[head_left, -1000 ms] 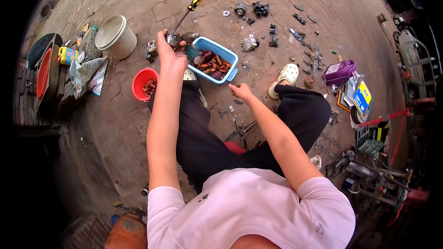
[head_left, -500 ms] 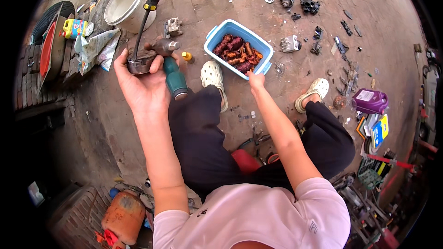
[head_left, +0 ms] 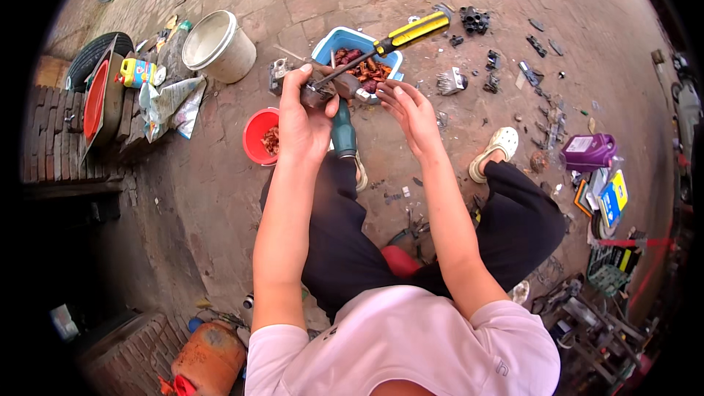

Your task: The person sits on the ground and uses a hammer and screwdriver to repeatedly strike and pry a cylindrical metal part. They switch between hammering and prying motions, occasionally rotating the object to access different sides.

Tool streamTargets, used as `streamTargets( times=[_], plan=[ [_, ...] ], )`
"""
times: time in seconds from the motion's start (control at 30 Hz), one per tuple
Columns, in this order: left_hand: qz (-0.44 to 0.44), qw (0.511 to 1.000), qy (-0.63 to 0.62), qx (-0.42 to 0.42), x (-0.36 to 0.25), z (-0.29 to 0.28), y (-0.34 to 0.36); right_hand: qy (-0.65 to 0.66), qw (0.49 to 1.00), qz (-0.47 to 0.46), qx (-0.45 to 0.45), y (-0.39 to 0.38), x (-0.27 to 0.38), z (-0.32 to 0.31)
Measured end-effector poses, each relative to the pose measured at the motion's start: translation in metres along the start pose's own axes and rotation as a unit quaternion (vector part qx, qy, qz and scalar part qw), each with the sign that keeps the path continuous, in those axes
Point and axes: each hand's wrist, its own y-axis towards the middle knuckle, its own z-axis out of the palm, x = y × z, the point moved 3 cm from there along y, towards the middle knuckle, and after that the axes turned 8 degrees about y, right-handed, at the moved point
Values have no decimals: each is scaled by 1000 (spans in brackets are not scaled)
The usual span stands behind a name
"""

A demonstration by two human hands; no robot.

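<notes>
Left hand (head_left: 309, 126) is gripping a metal part (head_left: 315, 95) and green-handled hammer (head_left: 343, 132); a yellow-handled screwdriver (head_left: 414, 32) is slanting from the part; right hand (head_left: 412, 123) is hovering nearby, spread.

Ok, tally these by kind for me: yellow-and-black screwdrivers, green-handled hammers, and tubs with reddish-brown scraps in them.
Yellow-and-black screwdriver: 1
Green-handled hammer: 1
Tubs with reddish-brown scraps: 2, a blue tub and a red tub
Total: 4
</notes>
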Motion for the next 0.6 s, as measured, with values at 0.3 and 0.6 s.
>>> streamTargets(
  times=[0.3, 0.6],
  plan=[
    [-73, 964, 10, 257, 94, 105, -54, -164, 961, -216, -63, -179, 112, -17],
    [-133, 933, 57, 330, 204, 146, -133, -239, 938, -151, -202, -270, 68, -87]
  ],
)
